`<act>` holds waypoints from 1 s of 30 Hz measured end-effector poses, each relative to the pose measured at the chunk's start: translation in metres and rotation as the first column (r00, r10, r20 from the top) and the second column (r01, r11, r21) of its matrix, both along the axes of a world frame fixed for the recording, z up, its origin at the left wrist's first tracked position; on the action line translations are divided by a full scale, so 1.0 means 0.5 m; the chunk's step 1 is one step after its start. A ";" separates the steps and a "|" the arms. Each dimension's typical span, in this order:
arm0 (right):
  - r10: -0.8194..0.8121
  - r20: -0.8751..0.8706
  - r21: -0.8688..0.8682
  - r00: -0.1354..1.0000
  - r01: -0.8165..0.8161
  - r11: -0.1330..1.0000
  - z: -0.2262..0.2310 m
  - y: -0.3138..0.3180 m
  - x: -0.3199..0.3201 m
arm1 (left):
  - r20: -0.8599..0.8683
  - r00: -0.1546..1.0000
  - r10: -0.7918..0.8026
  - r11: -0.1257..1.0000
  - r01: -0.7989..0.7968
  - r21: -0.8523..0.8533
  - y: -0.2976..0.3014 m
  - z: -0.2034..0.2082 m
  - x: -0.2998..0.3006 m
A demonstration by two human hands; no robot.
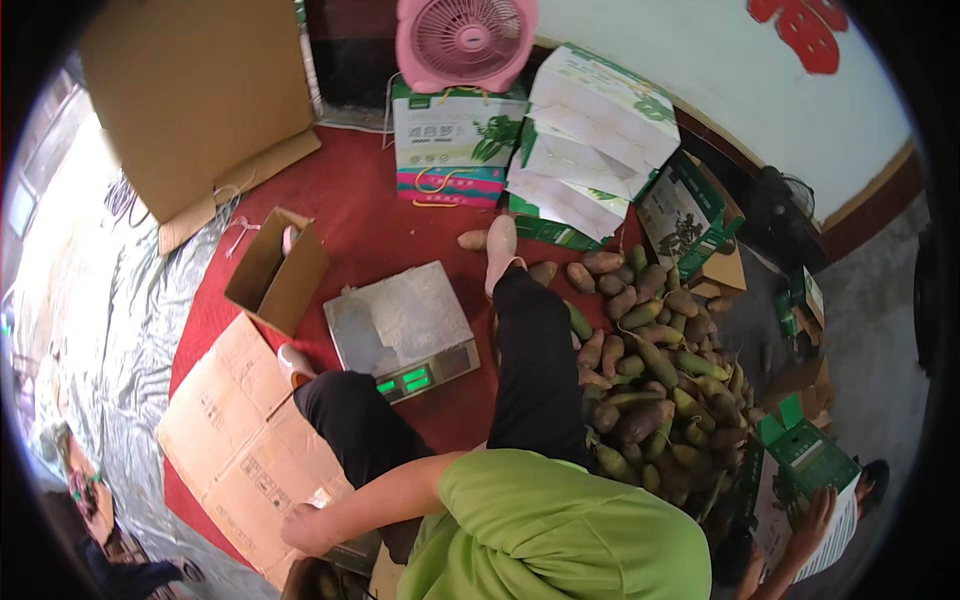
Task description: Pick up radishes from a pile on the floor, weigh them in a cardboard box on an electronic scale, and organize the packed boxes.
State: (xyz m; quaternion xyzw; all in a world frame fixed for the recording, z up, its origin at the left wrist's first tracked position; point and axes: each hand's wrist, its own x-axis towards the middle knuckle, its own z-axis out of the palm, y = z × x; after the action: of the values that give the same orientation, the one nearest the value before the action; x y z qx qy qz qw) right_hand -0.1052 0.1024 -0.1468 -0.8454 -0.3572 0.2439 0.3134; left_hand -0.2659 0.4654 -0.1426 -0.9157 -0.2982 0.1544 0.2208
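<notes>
My right forearm reaches across my body to the lower left. At its end my right hand [308, 530] is closed, its fingers curled, over a flattened brown cardboard sheet [225, 440]. What it grips is hidden. Just above the hand a small shiny patch [322, 496] catches the light, too small to name. A dark item [355, 552] lies below my wrist, mostly covered. My left hand does not show. In front of my left knee a weighing scale [405, 325] with a green lit display rests on the red floor covering [370, 185].
Green and reddish radishes [650, 380] are heaped at my right. An open carton [277, 270] stands beyond the sheet. A pink fan [467, 45] tops a carton [455, 135] beside stacked white-green cartons [600, 130]. At lower right another person's hand [818, 510] touches a green box [805, 455].
</notes>
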 end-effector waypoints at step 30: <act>-0.510 0.000 0.667 -0.860 0.380 -0.641 0.130 -1.630 -0.035 | 0.779 0.222 -0.586 0.057 0.971 -0.234 -0.973 0.160 0.533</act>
State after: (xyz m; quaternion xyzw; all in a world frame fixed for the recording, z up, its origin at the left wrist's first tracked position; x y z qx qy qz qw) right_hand -0.1225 -0.7126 -0.0819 -0.5850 0.5427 -0.5467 0.2538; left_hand 0.0004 -0.0210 -0.0627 -0.9178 0.3227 -0.1371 -0.1862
